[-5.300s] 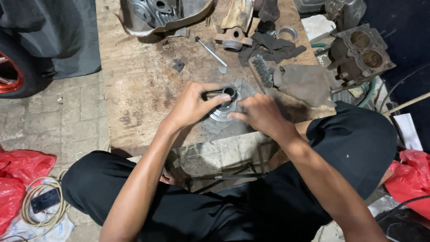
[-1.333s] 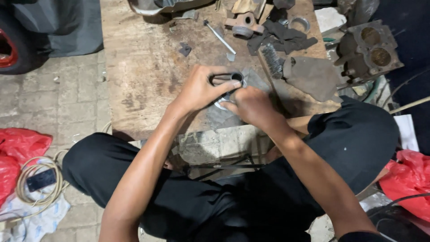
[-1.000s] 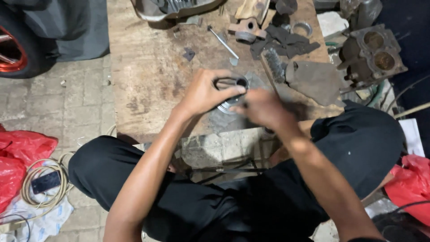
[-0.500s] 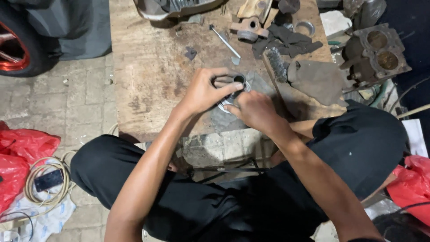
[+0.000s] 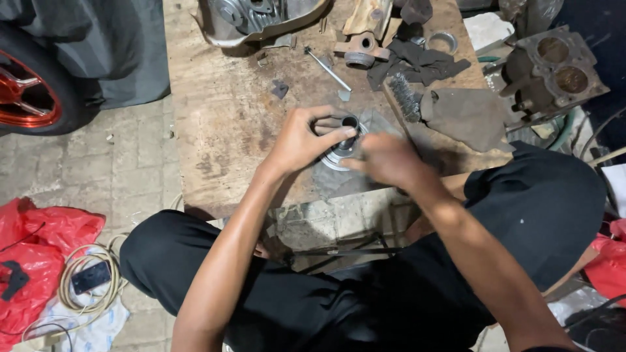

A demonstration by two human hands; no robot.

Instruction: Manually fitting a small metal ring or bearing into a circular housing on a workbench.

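Note:
On the worn wooden board lies a round grey metal engine part with a dark central bore. My left hand grips its top, thumb and fingers curled around the rim by the bore. My right hand is blurred with motion at the part's right edge; its fingers are closed, and whether they hold anything cannot be made out. I am squatting, black trousers below the board.
At the board's far edge lie an engine casing, a long bolt, a wire brush, dark rags and a metal ring. A cylinder block sits right. A red wheel and red bags lie left.
My left hand stays on the round part. My right hand has kept moving in small strokes along the part's right side. The view has shifted slightly.

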